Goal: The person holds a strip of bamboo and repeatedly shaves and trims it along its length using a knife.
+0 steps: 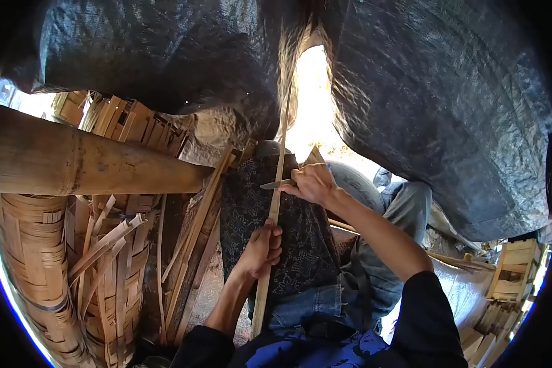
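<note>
Over dark cloth (306, 245), left fingers (274, 242) curled round strip (275, 208), right fingers (298, 176) gripping knife (276, 183), right arm (377, 228) outstretched

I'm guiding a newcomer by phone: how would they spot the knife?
Find the dark patterned cloth in the middle. Over it, the right hand holds the knife. Its blade crosses a long pale strip and, unlike it, is short and grey.

The strip (260, 306) extends lengthwise over the cloth (294, 257) on the person's lap (306, 306), the left hand (262, 248) around its nearer section and the knife (276, 184), in the right hand (313, 183), across it farther forward, while I observe the pole (122, 165) and basket (37, 257) at left, the sheeting (448, 110) ahead.
</note>
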Available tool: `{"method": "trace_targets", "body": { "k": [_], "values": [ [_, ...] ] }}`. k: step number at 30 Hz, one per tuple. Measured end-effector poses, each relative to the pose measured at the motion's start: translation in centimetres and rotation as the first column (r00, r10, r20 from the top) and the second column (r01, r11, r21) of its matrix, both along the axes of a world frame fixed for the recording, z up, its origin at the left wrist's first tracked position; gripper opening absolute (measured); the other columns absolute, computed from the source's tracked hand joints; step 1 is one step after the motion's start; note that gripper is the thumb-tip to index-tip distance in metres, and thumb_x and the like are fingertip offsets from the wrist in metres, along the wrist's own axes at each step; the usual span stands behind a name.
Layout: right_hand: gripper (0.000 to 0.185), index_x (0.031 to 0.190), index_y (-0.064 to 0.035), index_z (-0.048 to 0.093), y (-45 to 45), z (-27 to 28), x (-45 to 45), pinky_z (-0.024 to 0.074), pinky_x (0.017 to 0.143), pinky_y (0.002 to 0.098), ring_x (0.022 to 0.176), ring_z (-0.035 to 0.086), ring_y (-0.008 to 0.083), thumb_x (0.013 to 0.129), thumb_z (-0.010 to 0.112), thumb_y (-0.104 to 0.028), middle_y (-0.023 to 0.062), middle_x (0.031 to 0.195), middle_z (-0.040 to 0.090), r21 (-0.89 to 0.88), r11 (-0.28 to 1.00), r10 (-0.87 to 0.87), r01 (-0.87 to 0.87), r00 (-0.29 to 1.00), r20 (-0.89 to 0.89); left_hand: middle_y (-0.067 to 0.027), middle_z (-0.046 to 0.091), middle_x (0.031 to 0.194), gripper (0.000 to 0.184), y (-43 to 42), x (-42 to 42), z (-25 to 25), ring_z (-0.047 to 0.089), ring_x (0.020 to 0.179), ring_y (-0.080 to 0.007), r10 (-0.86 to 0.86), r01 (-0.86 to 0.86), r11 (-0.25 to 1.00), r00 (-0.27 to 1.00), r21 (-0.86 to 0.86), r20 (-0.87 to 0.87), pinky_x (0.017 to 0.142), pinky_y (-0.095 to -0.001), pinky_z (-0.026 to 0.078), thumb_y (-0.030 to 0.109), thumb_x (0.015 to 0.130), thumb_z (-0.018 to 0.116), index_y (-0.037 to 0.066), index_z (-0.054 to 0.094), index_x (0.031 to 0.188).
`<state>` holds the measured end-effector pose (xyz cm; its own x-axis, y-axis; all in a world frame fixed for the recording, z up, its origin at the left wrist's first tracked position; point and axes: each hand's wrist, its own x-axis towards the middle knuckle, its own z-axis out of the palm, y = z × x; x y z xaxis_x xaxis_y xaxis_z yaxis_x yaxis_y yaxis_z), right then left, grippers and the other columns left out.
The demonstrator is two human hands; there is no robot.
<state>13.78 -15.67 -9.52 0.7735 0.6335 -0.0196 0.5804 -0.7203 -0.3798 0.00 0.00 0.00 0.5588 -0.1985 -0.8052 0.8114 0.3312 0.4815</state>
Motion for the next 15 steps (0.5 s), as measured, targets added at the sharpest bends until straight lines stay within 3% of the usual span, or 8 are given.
{"method": "trace_targets", "body": {
  "k": [2,6,9,12,14,15],
  "values": [
    [0.065,0.050,-0.0060,0.052,0.3,-1.3,1.0,0.0341,0.032,0.0330,0.032,0.048,0.0198,0.079,0.052,-0.064,0.0086,0.037,0.045,0.085,0.987,0.117,-0.134,0.976,0.182,0.0098,0.023,0.057,0.029,0.4,0.1,-0.2,0.020,0.043,-0.0037,0.011,-0.011,1.000,1.000,-0.021,0.007,0.040,-0.0210,0.022,0.035,0.099,0.025,0.016,0.040,0.083],
    [0.064,0.050,-0.0064,0.051,-0.5,-0.8,0.6,0.0340,0.032,0.0333,0.034,0.049,0.0204,0.079,0.053,-0.063,0.0100,0.039,0.047,0.060,0.987,0.138,-0.150,0.974,0.178,0.0083,0.025,0.057,0.030,0.0,-0.2,0.1,0.020,0.043,-0.0040,0.056,-0.058,0.996,0.998,-0.073,-0.021,0.040,-0.0220,0.021,0.036,0.100,0.028,0.015,0.042,0.083],
    [0.063,0.051,-0.0061,0.053,-0.4,-1.0,-1.0,0.0372,0.034,0.0339,0.036,0.051,0.0219,0.080,0.053,-0.061,0.0117,0.042,0.049,0.130,0.988,0.054,-0.082,0.976,0.210,0.0081,0.025,0.057,0.030,0.0,-0.3,0.1,0.020,0.042,-0.0042,0.072,-0.075,0.994,0.997,-0.080,-0.034,0.040,-0.0221,0.021,0.036,0.100,0.028,0.015,0.042,0.084],
    [0.062,0.055,-0.0045,0.059,0.4,-0.6,-3.1,0.0442,0.038,0.0359,0.043,0.058,0.0246,0.083,0.050,-0.059,0.0129,0.046,0.053,0.122,0.978,-0.184,0.171,0.977,0.108,0.0078,0.028,0.058,0.032,-0.5,-0.6,-0.1,0.023,0.042,-0.0043,0.066,-0.067,0.997,0.998,-0.038,-0.022,0.040,-0.0223,0.022,0.037,0.099,0.028,0.013,0.044,0.084],
    [0.063,0.056,-0.0029,0.060,0.5,-0.8,-3.7,0.0449,0.039,0.0373,0.044,0.058,0.0266,0.085,0.049,-0.058,0.0140,0.048,0.054,0.129,0.969,-0.224,0.210,0.969,0.108,0.0068,0.032,0.057,0.034,-1.4,-0.6,-0.1,0.026,0.041,-0.0042,0.015,-0.019,0.991,0.999,0.129,0.029,0.039,-0.0229,0.023,0.037,0.099,0.030,0.011,0.046,0.085],
    [0.064,0.057,-0.0013,0.061,0.5,-0.6,-3.8,0.0457,0.040,0.0386,0.045,0.059,0.0286,0.087,0.047,-0.056,0.0150,0.049,0.055,0.140,0.959,-0.261,0.245,0.959,0.110,0.0068,0.032,0.057,0.034,-1.7,-0.7,-0.2,0.026,0.041,-0.0042,0.005,-0.009,0.992,1.000,0.125,0.031,0.039,-0.0229,0.023,0.037,0.099,0.030,0.011,0.046,0.085]
  ]
}}
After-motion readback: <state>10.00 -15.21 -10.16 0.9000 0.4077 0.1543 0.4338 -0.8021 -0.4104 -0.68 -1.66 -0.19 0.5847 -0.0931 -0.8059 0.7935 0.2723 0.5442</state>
